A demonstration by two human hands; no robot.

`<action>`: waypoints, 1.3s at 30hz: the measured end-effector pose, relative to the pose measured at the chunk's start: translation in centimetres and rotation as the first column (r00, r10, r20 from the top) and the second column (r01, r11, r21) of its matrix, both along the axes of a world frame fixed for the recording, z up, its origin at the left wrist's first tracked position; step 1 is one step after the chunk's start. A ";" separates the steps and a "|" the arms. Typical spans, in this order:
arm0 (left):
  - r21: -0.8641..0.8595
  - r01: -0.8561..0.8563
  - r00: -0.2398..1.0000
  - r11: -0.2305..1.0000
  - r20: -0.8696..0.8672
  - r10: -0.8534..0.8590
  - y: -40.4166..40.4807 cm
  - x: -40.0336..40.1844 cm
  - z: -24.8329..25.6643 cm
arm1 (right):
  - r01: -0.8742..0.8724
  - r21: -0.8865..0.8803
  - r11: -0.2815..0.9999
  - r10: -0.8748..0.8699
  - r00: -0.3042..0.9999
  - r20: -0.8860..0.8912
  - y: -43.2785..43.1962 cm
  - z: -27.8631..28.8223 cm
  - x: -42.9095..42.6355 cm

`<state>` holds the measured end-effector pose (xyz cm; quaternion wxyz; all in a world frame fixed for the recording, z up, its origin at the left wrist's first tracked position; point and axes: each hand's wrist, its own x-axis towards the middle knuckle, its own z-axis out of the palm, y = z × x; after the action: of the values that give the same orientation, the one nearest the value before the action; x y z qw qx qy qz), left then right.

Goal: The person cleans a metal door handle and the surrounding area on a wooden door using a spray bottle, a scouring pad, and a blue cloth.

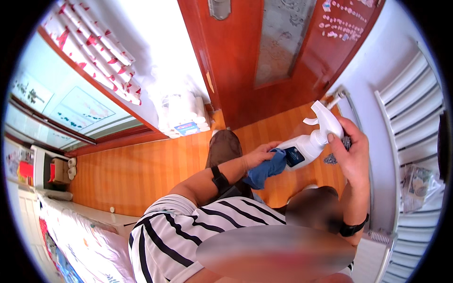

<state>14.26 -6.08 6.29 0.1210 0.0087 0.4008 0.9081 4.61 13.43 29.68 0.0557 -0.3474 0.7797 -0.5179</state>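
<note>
My right hand (350,152) grips the neck and head of a white plastic spray bottle (304,145), which is tilted with its nozzle towards the door. Grey steel-wool scourers (331,159) show beside that hand; whether it also holds them I cannot tell. At the bottle's base, my left hand (261,155) holds a blue cloth (266,172) that touches the bottle. A dark label sits on the bottle's side. Each forearm wears a black strap.
A red-brown wooden door (237,81) with a glass panel stands ahead. Packs of white paper rolls (187,113) lie by the wall. White radiators (414,106) line the right side. A bed (88,247) and a cardboard box (61,171) are at left, on a wood-strip floor (141,173).
</note>
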 end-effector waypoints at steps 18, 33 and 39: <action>0.016 -0.082 0.997 0.996 -0.012 0.082 -6.9 3.5 4.5 | -0.498 0.121 0.859 0.506 0.860 -0.058 -9.6 1.3 -1.2; -0.233 -0.220 0.974 0.947 -0.113 0.199 -18.3 3.2 9.7 | -0.684 -0.089 0.724 0.663 0.726 -0.183 -19.9 5.3 -0.7; -0.196 -0.380 0.919 0.904 -0.191 0.345 -20.7 1.9 13.9 | -0.625 -0.122 0.771 0.560 0.757 -0.336 -23.2 9.4 -1.6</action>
<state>16.15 -26.82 20.20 -0.0809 -0.0109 0.5054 0.8590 3.03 -9.78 39.08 0.0668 -0.6512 0.5634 -0.5040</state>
